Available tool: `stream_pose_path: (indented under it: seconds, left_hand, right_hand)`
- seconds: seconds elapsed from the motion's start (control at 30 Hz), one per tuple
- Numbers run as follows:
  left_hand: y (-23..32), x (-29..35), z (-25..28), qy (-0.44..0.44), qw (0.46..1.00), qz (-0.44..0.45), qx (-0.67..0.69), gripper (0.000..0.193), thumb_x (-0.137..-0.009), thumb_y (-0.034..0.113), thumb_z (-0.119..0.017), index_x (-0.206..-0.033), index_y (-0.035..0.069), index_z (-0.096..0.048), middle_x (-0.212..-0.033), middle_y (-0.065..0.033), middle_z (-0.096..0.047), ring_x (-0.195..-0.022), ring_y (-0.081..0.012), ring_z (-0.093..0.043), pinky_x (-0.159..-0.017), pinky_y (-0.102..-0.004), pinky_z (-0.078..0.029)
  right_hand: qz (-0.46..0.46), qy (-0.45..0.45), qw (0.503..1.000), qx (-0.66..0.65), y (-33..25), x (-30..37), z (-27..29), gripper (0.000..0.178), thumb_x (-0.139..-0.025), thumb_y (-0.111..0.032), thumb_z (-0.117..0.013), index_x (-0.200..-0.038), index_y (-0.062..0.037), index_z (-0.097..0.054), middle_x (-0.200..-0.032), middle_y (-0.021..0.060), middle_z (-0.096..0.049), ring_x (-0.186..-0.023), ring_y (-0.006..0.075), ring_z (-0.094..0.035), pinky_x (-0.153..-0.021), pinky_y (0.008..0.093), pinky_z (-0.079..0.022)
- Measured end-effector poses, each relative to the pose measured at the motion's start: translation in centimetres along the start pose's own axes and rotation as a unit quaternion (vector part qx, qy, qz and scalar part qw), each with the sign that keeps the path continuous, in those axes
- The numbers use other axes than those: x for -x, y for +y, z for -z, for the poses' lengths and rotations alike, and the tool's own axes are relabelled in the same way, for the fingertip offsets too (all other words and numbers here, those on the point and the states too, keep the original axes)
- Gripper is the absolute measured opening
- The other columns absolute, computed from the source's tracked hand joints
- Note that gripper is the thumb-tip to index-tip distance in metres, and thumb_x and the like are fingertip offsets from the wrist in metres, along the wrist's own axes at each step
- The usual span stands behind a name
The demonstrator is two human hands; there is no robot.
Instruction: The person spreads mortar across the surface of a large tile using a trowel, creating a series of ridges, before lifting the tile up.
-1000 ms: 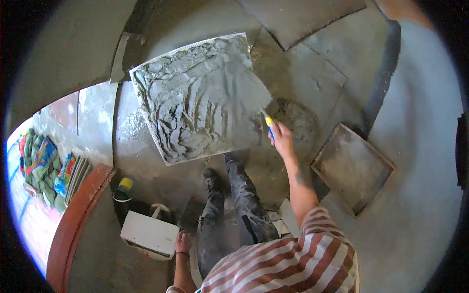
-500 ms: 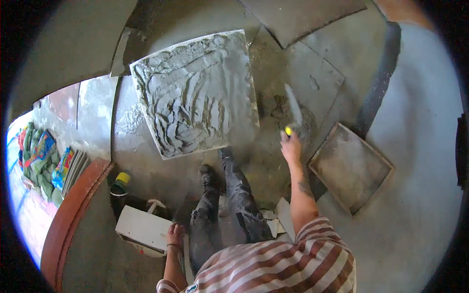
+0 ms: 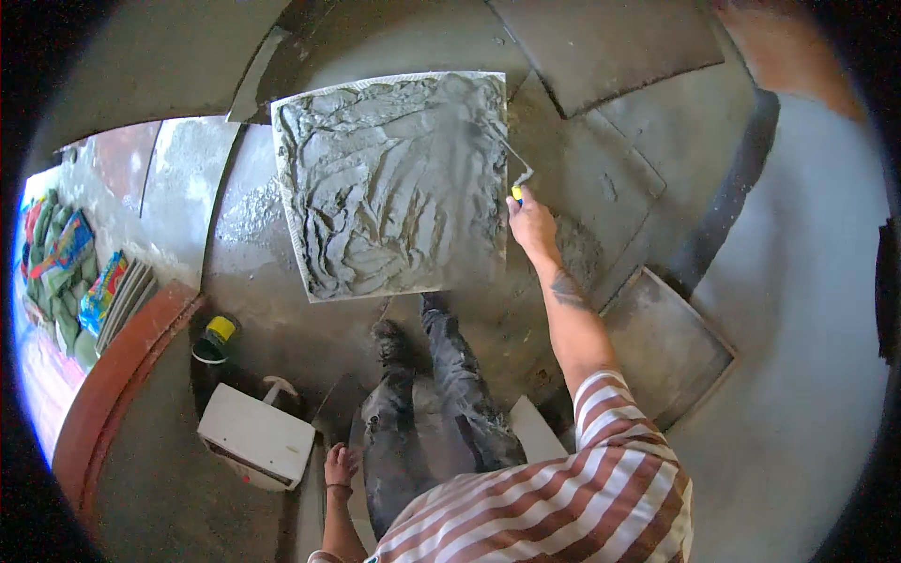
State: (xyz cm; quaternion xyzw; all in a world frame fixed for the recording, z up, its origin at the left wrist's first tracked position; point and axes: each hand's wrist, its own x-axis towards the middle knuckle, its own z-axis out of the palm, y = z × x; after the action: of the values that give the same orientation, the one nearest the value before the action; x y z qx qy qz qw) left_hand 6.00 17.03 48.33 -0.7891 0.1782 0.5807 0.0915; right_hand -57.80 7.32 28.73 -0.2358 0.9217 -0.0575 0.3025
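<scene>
In front of me lies a large square tile [image 3: 279, 155], its face covered with ridged, wet grey mortar [image 3: 385, 188]. My right hand [image 3: 533, 228] is closed round the yellow-ended handle of a trowel [image 3: 522, 178]. The trowel's thin neck reaches up to the tile's right edge, and its blade is hard to make out against the mortar. Low beside my left leg hangs my left hand [image 3: 340, 465], fingers loosely bent and apart, with nothing seen in it. Close to that hand is a white box-shaped thing [image 3: 258, 433], not touched by it.
A black bucket [image 3: 210, 351] with a yellow item stands at the left. A shallow square tray [image 3: 730, 353] lies at the right, and a large slab [image 3: 610, 47] at the far side. Bags [image 3: 61, 272] lie beyond a reddish ledge [image 3: 127, 385]. A white tile piece [image 3: 537, 432] is by my right leg.
My right hand has moved forward and left with the trowel, from the floor to the tile's right edge. My left hand has come away from the white box-shaped thing. The view has shifted slightly.
</scene>
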Motion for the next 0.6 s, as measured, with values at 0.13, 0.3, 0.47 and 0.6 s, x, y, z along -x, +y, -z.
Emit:
stream_pose_path:
  seconds: [0.13, 0.3, 0.47, 0.6]
  left_hand:
    - [-0.1, -0.2, -1.3, -0.011, 1.000, -0.003, 0.000, 0.040, -0.094, 0.031, -0.052, -0.126, 0.009, -0.046, -0.101, -0.0095, -0.063, -0.084, -0.0192, -0.064, -0.066, -0.0338, -0.052]
    - [-0.4, -0.1, -1.2, -0.005, 0.999, 0.016, 0.036, 0.039, -0.094, 0.030, -0.052, -0.126, 0.010, -0.046, -0.103, -0.0096, -0.062, -0.086, -0.0202, -0.064, -0.069, -0.0338, -0.052]
    - [0.4, -0.3, -1.1, 0.013, 0.999, 0.030, 0.017, 0.034, -0.094, 0.029, -0.052, -0.124, 0.014, -0.048, -0.102, -0.0072, -0.063, -0.084, -0.0179, -0.063, -0.065, -0.0318, -0.050]
    - [0.8, -0.1, -1.2, 0.010, 1.000, 0.022, 0.000, 0.030, -0.094, 0.029, -0.051, -0.122, 0.017, -0.049, -0.101, -0.0063, -0.063, -0.080, -0.0163, -0.062, -0.062, -0.0303, -0.049]
  right_hand:
    - [0.010, -0.035, 0.997, 0.062, 1.0, -1.5, 0.1, 0.041, -0.087, -0.040, -0.053, -0.119, -0.0142, -0.055, -0.091, 0.0207, -0.065, -0.085, 0.0418, -0.062, -0.074, 0.0503, -0.049]
    - [0.027, -0.017, 0.997, 0.069, -0.4, -0.1, 1.8, 0.040, -0.087, -0.037, -0.054, -0.120, -0.0142, -0.054, -0.091, 0.0202, -0.066, -0.085, 0.0411, -0.062, -0.074, 0.0496, -0.049]
    - [0.032, -0.020, 0.997, 0.072, -0.5, -0.7, 2.7, 0.041, -0.088, -0.037, -0.053, -0.121, -0.0123, -0.054, -0.091, 0.0200, -0.066, -0.084, 0.0404, -0.062, -0.072, 0.0503, -0.049]
    - [0.074, -0.037, 0.991, 0.106, 0.4, -1.3, 2.5, 0.042, -0.089, -0.035, -0.053, -0.121, -0.0082, -0.053, -0.088, 0.0194, -0.066, -0.076, 0.0358, -0.065, -0.067, 0.0475, -0.051]
